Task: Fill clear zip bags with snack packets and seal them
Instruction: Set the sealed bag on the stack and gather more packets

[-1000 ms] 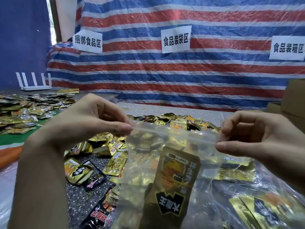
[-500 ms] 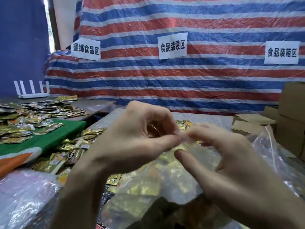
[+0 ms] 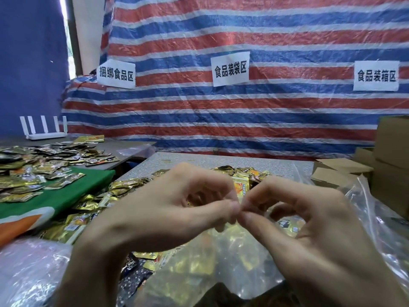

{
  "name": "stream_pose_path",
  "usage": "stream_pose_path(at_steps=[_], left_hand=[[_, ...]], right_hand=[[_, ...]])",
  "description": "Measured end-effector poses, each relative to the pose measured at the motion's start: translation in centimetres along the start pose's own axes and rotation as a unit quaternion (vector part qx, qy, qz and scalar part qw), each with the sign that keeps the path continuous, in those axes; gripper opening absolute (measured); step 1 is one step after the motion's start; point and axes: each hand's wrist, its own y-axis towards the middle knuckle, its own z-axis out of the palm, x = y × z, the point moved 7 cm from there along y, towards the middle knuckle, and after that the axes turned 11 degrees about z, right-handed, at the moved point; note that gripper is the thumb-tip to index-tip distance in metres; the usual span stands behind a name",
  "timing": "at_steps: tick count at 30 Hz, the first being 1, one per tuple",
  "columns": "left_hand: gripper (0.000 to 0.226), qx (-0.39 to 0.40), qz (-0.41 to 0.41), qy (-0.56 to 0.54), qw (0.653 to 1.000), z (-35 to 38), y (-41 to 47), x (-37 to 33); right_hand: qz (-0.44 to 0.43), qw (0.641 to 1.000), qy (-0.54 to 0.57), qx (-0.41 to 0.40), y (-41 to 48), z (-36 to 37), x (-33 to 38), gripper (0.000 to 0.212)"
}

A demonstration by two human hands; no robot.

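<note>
A clear zip bag [image 3: 212, 258] holding gold snack packets hangs in front of me at the lower middle. My left hand [image 3: 168, 218] and my right hand [image 3: 309, 222] meet fingertip to fingertip at the bag's top edge, each pinching the zip strip between thumb and forefinger. The strip itself is mostly hidden by my fingers. Loose gold and black snack packets [image 3: 124, 189] lie heaped on the speckled table [image 3: 199, 159] behind and below the bag.
A second table with a green cloth [image 3: 73, 191] at the left carries more packets [image 3: 33, 165] and a white router [image 3: 44, 127]. Cardboard boxes [image 3: 391, 156] stand at the right. Crinkled clear plastic [image 3: 28, 269] lies at the lower left and more plastic [image 3: 376, 209] at the right. A striped tarp with paper signs [image 3: 230, 70] closes the back.
My hands were apart at the two ends of the bag's top edge one second ago; they have come together at its middle and stay pinched there. The view has tilted up slightly.
</note>
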Motion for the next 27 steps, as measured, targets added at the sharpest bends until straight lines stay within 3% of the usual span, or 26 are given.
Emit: stream_pose_path(at_steps=[7, 13, 17, 27], left_hand=[[0.020, -0.059, 0.101, -0.005, 0.993, -0.5, 0.4, -0.2], [0.018, -0.067, 0.097, -0.066, 0.991, -0.4, 0.7, 1.5], [0.019, -0.113, 0.077, -0.122, 0.983, -1.4, 0.2, 3.3], [0.017, -0.225, 0.104, -0.075, 0.966, -4.4, -1.4, 4.3]], right_hand=[[0.042, 0.998, 0.032, 0.043, 0.4, 0.4, -0.4, 0.007], [0.097, 0.988, 0.051, 0.113, 1.1, 0.7, -1.3, 0.012], [0.109, 0.984, 0.048, 0.129, 1.2, 0.9, -2.0, 0.014], [0.126, 0.981, 0.058, 0.133, 1.4, 0.6, -3.1, 0.016]])
